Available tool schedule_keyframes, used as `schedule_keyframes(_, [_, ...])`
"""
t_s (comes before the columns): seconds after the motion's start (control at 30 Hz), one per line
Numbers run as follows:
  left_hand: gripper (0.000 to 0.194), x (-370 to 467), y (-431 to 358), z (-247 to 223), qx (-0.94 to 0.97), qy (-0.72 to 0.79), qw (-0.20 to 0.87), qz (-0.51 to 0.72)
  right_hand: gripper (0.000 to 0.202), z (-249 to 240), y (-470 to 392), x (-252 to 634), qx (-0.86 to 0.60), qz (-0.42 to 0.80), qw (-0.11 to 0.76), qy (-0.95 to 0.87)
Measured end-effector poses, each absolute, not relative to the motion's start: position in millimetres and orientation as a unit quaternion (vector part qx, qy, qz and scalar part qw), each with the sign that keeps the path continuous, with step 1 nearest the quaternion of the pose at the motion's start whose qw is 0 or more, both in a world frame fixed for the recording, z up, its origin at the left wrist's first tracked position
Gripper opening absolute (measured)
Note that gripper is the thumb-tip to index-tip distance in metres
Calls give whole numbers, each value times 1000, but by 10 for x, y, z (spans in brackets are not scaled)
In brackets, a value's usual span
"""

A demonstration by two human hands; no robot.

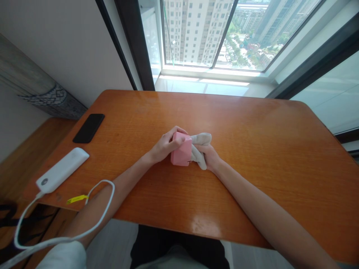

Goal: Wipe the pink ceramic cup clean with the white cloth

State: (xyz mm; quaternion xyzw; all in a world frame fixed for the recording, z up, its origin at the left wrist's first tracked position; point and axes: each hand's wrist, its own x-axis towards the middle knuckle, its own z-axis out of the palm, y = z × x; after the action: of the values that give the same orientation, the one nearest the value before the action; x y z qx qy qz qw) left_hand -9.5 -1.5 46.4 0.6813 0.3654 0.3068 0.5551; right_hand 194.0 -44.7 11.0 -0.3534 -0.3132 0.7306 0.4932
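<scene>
A pink box-like object (181, 154) with angled faces is held above the middle of the wooden table (134, 123). My left hand (165, 146) is closed around its left side and top, the thumb lying across the upper face. Against the right side of the pink object is a bunched light grey cloth (202, 139), gripped by my right hand (212, 157). One fold of the cloth sticks out above that hand and another hangs below it. The right fingertips are hidden behind the cloth and the pink object.
A black phone (89, 128) lies at the table's left edge. Nearer me is a white power bank (63, 170); its white cable (97, 224) loops over my left forearm. A yellow tag (77, 199) hangs near the cable. Beyond the table's far edge is a window (207, 69).
</scene>
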Motion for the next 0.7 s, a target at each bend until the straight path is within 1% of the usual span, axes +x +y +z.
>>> schedule_keyframes(0.17, [58,-39,-28,500,630,385,612,283,33,129,-464,1936,-346,733,489,-322])
schedule_keyframes(0.27, [61,12,-54,399,623,407,577,338,32,144,-464,1928,-344,738,487,-318])
schedule_keyframes(0.37, [59,4,-53,252,652,389,481,439,30,154,-465,1919,-343,737,487,-318])
schedule_keyframes(0.47, [64,-101,-10,139,758,255,330,501,29,153,-465,1918,-335,740,486,-323])
schedule_keyframes(0.53, [72,-191,31,100,828,163,216,491,30,144,-463,1926,-336,741,482,-325])
schedule_keyframes(0.6, [74,-256,65,78,873,100,125,461,31,128,-458,1940,-342,736,483,-328])
schedule_keyframes(0.7, [65,-277,89,54,900,69,60,426,32,102,-450,1958,-347,731,486,-330])
